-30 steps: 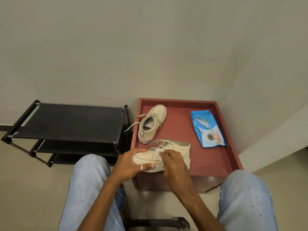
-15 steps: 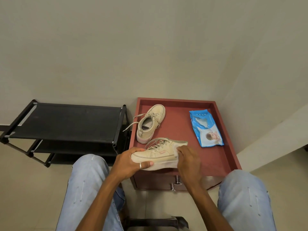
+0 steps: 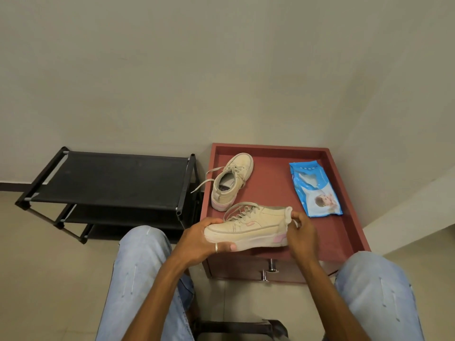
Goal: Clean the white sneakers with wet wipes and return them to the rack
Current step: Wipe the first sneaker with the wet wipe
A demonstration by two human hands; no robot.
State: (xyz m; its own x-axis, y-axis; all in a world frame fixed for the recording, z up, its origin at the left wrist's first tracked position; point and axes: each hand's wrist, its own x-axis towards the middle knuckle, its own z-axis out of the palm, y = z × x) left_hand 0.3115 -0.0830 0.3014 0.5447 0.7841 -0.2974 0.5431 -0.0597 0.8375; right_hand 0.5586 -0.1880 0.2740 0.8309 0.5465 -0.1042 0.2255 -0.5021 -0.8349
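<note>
Left hand (image 3: 199,238) grips sneaker (image 3: 251,227) toe; right hand (image 3: 301,232) pinches wipe (image 3: 288,213) over pink-tabbed heel; upper cream.

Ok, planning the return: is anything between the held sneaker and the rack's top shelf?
Nothing visible. The held sneaker is right of the rack; the other sneaker sits farther back on the table.

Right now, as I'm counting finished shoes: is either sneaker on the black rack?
No: the far sneaker lies on the red table, and the left hand and right hand grip the near sneaker.
</note>
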